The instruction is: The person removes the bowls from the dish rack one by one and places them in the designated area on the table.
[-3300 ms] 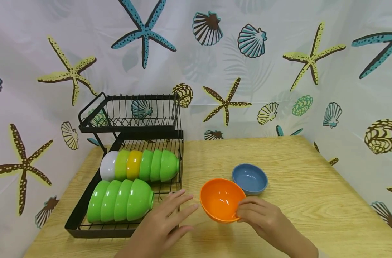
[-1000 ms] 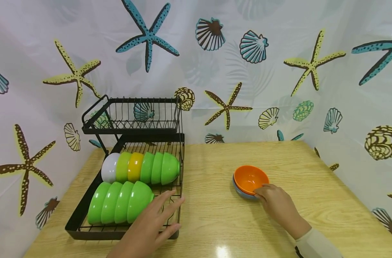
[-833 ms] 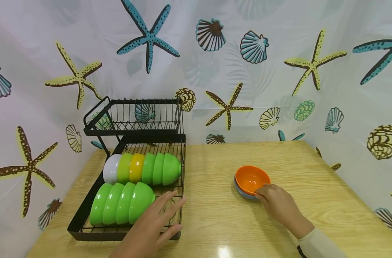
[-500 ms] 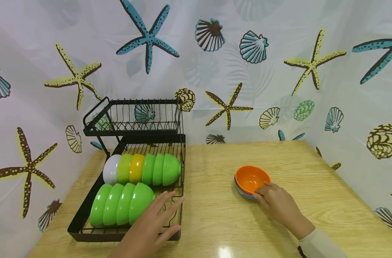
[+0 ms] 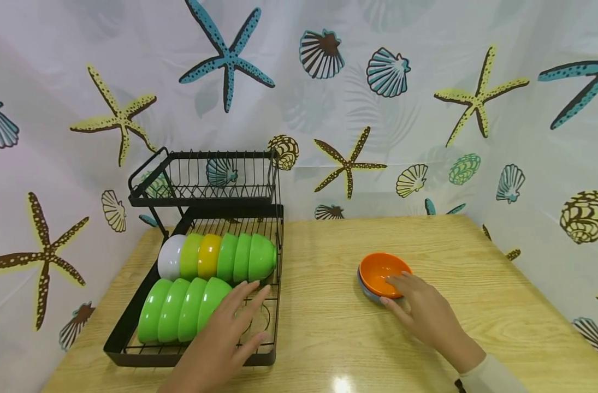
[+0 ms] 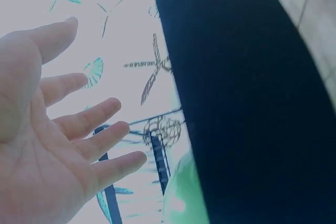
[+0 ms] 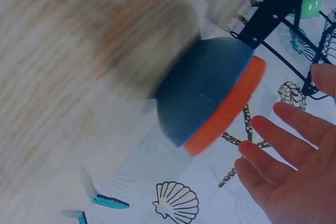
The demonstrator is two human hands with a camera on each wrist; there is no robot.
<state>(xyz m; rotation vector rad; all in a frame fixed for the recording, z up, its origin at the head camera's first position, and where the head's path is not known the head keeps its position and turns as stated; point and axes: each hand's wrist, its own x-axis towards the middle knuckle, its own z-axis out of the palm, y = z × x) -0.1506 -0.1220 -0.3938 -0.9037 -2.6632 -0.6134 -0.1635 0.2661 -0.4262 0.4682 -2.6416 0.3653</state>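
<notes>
An orange bowl [image 5: 377,268] sits nested in a blue bowl [image 5: 369,295] on the wooden table, right of centre in the head view. My right hand [image 5: 423,310] hovers at the bowls' near right edge, fingers spread and relaxed over the orange rim. In the right wrist view that hand [image 7: 296,158] is apart from the orange rim [image 7: 229,109] and holds nothing. My left hand [image 5: 221,333], fingers extended, is over the front right of a black dish rack [image 5: 146,359], beside a row of green bowls [image 5: 151,311]. Nothing is in its grasp in the left wrist view.
Behind the green row, the rack carries a white bowl [image 5: 171,257], a lime bowl [image 5: 189,256], a yellow bowl [image 5: 208,256] and further green bowls [image 5: 262,257]. An upper wire tier [image 5: 202,202] overhangs the back. A patterned curtain [image 5: 343,98] surrounds the table [image 5: 323,322].
My right hand carried the orange bowl into the blue bowl, pinched its rim there, and now has let go with fingers spread. My left hand shifted left, then slightly farther left and up.
</notes>
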